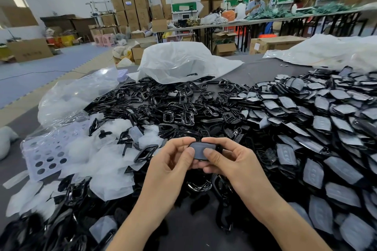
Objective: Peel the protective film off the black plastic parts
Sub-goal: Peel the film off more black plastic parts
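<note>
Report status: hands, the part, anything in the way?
Left hand and right hand pinch one black part, thumbs on its face. Its film looks still on. Nothing in the way.

Factory packing floor, stacked cardboard boxes (130,9), long worktables (265,20), workers

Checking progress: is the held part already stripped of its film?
No, greyish film covers the part pinched by left hand and right hand.
</note>
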A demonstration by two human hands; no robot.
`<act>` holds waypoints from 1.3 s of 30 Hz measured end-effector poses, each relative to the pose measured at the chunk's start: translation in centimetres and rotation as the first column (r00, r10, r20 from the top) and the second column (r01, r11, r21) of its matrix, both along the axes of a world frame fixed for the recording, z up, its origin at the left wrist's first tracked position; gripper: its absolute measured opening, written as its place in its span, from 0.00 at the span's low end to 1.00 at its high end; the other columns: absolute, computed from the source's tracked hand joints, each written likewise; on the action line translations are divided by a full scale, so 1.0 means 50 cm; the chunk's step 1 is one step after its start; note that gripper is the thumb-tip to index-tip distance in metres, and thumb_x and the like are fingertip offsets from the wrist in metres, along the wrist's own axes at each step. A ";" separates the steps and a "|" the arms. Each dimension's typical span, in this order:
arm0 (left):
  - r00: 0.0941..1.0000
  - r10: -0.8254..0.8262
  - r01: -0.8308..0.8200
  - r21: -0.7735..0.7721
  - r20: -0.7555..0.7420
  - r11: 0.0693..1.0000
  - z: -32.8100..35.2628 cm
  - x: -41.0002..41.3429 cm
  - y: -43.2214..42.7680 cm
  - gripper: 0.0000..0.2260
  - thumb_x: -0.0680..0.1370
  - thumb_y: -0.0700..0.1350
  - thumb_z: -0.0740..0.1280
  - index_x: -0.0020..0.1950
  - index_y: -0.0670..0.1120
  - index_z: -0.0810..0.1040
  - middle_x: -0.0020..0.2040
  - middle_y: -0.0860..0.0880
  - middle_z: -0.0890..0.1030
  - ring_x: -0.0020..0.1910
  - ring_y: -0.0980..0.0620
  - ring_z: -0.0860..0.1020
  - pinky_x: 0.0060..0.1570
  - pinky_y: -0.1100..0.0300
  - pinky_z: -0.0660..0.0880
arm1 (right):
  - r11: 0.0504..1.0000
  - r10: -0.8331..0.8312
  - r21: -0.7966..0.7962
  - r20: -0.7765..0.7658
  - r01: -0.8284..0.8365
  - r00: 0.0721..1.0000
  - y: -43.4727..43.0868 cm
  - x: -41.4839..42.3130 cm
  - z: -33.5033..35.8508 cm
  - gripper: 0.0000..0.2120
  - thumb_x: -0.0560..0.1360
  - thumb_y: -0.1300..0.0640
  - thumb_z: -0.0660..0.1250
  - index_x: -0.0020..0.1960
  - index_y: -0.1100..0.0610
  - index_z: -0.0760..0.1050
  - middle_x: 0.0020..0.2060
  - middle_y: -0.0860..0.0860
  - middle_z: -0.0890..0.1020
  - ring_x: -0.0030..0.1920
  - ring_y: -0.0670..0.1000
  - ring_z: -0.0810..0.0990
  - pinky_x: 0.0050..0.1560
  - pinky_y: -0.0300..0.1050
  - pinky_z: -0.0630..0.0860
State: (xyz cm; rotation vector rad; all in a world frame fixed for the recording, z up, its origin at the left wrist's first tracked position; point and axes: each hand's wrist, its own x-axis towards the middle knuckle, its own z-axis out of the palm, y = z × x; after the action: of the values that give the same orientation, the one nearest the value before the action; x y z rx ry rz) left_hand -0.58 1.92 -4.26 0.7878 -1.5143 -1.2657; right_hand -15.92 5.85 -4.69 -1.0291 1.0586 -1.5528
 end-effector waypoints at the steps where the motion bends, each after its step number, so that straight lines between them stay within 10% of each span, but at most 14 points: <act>1: 0.999 0.023 -0.022 -0.029 0.038 0.999 0.000 0.001 -0.001 0.07 0.80 0.39 0.66 0.54 0.48 0.81 0.46 0.48 0.85 0.45 0.47 0.85 0.47 0.64 0.80 | 1.000 0.005 0.002 0.008 -0.005 1.000 0.000 0.000 0.000 0.09 0.76 0.63 0.71 0.54 0.55 0.84 0.41 0.58 0.87 0.38 0.51 0.87 0.40 0.35 0.81; 6: 0.973 0.152 -0.123 -0.170 0.172 0.978 -0.006 -0.001 -0.001 0.08 0.79 0.39 0.69 0.50 0.53 0.82 0.39 0.51 0.84 0.40 0.54 0.83 0.42 0.70 0.76 | 1.000 -0.022 0.003 0.027 0.022 0.999 0.001 0.005 0.001 0.11 0.70 0.52 0.73 0.50 0.52 0.85 0.40 0.59 0.87 0.40 0.53 0.87 0.41 0.36 0.81; 17: 0.970 0.112 -0.084 -0.137 0.215 0.987 -0.021 -0.007 -0.007 0.06 0.81 0.42 0.67 0.48 0.54 0.78 0.32 0.52 0.82 0.33 0.58 0.80 0.38 0.72 0.71 | 0.999 -0.019 0.033 0.004 0.019 1.000 -0.007 0.003 -0.014 0.12 0.81 0.62 0.66 0.50 0.50 0.86 0.37 0.55 0.86 0.37 0.49 0.84 0.39 0.36 0.79; 31: 0.965 0.081 -0.020 -0.240 0.250 0.971 -0.022 -0.013 0.016 0.10 0.81 0.45 0.66 0.52 0.62 0.81 0.38 0.55 0.83 0.37 0.59 0.81 0.41 0.69 0.75 | 0.986 0.134 0.076 0.180 -0.150 0.974 -0.015 -0.010 -0.019 0.03 0.71 0.61 0.73 0.44 0.56 0.81 0.34 0.58 0.83 0.31 0.52 0.81 0.31 0.39 0.77; 39: 0.863 0.275 0.051 -0.615 0.424 0.787 -0.012 -0.003 0.019 0.12 0.84 0.50 0.60 0.66 0.57 0.75 0.48 0.61 0.78 0.47 0.60 0.79 0.46 0.71 0.72 | 0.997 0.004 0.074 0.062 -0.008 0.998 -0.008 -0.012 -0.005 0.09 0.72 0.57 0.71 0.35 0.51 0.74 0.35 0.55 0.82 0.31 0.52 0.80 0.32 0.40 0.76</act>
State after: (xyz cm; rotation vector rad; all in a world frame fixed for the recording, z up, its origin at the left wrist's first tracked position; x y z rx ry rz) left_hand -0.74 2.89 -4.84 0.7762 -2.0988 -0.4051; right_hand -16.53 5.46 -4.95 -0.9268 1.0614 -1.5195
